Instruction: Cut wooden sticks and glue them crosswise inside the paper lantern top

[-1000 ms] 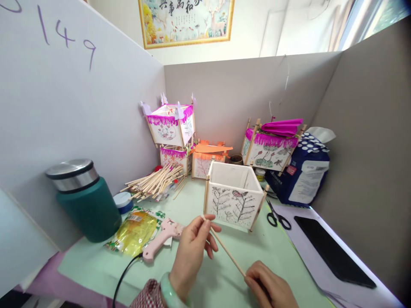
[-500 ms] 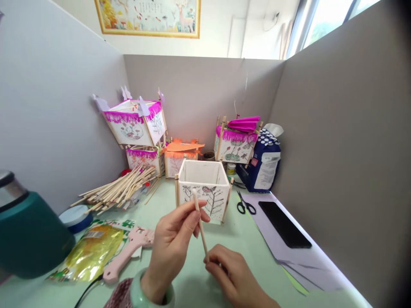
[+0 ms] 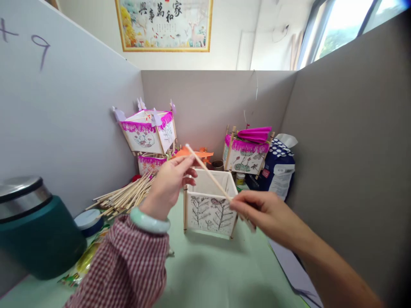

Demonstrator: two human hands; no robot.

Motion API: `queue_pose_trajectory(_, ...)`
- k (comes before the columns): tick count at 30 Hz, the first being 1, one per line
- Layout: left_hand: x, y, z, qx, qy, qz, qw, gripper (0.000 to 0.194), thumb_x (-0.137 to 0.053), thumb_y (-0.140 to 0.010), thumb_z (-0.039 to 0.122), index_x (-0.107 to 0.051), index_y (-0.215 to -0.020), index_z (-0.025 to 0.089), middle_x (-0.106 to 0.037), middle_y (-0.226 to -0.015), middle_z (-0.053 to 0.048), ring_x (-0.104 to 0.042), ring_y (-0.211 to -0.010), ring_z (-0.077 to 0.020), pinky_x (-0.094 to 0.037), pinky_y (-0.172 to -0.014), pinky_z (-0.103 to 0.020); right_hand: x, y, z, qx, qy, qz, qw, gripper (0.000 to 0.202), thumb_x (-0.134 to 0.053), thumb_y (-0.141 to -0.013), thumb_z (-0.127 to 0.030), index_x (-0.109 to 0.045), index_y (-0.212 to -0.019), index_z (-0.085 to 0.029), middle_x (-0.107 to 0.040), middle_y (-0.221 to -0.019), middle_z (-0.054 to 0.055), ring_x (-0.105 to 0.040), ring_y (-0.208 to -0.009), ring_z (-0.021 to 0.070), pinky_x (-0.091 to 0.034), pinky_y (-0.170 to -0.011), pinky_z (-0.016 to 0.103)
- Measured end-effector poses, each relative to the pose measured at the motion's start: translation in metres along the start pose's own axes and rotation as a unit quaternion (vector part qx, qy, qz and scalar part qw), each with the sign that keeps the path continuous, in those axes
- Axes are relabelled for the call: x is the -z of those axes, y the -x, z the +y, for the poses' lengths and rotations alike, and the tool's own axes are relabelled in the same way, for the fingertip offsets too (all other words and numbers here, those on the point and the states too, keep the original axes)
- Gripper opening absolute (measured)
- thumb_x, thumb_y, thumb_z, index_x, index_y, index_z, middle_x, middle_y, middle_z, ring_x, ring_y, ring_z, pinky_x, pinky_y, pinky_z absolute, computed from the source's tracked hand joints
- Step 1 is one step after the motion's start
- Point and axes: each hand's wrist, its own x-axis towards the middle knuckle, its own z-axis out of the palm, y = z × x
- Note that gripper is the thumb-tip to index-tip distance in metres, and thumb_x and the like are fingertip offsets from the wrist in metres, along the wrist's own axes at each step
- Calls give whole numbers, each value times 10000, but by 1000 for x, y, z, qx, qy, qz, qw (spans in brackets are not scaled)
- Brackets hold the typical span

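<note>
Head | stick (image 3: 210, 176) slants down from left hand (image 3: 170, 180) to right hand (image 3: 263, 209) | both pinching it

Right fingers (image 3: 245, 205) partly hide the stick (image 3: 208, 172) (flask (image 3: 41, 235) cropped at left).

A slender pale stick (image 3: 208, 172) slants above, or perhaps in front of, an upright white box (image 3: 210, 214) bearing dark branches.

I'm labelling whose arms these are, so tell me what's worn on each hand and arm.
The left hand is gloveless, with a smooth, pale green bangle and a dark red and white checked sleeve. The right hand is gloveless too; its forearm shows no sleeve or bracelet.
</note>
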Motion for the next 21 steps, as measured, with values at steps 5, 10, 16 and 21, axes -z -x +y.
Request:
queue_pose_trajectory(5, 30, -32, -17, 12, -74, 133, 988, 204, -639, -765, 284, -639, -852, 100, -629, -848, -61, -523, -583, -75, -412, -499, -198, 15, -54, 12, 26, 159, 23, 987, 334, -523, -846, -367, -637, -593, -181, -502, -505, -32, -428, -486, 93, -271, -453, 209)
queue_pose_trajectory(10, 44, -31, -59, 34, -85, 146, 985, 282, -649, -710, 308, -636, -896, 96, -590, -751, -18, -528, -587, -87, -437, -537, -215, 14, -81, 23, 16, 221, -54, 974, 335, -566, -789, -332, -599, -491, -183, -492, -446, -25, -417, -428, 93, -237, -412, 220)
queue_pose_trajectory(16, 41, -44, -63, 38, -138, 151, 978, 213, -624, -723, 245, -649, -874, 96, -589, -711, -20, -524, -565, -100, -419, -493, -216, 9, -85, 25, -17, 242, -98, 965, 333, -584, -759, -275, -530, -441, -190, -432, -432, -37, -375, -432, 86, -231, -425, 230)
queue_pose_trajectory(21, 35, -63, -64, 38, -190, 144, 970, 184, -555, -776, 142, -671, -903, 77, -626, -708, -48, -503, -509, -91, -419, -492, -219, 9, -92, 26, -50, 258, -123, 957, 308, -550, -770, -308, -551, -487, -187, -451, -464, -29, -395, -462, 97, -251, -456, 240)
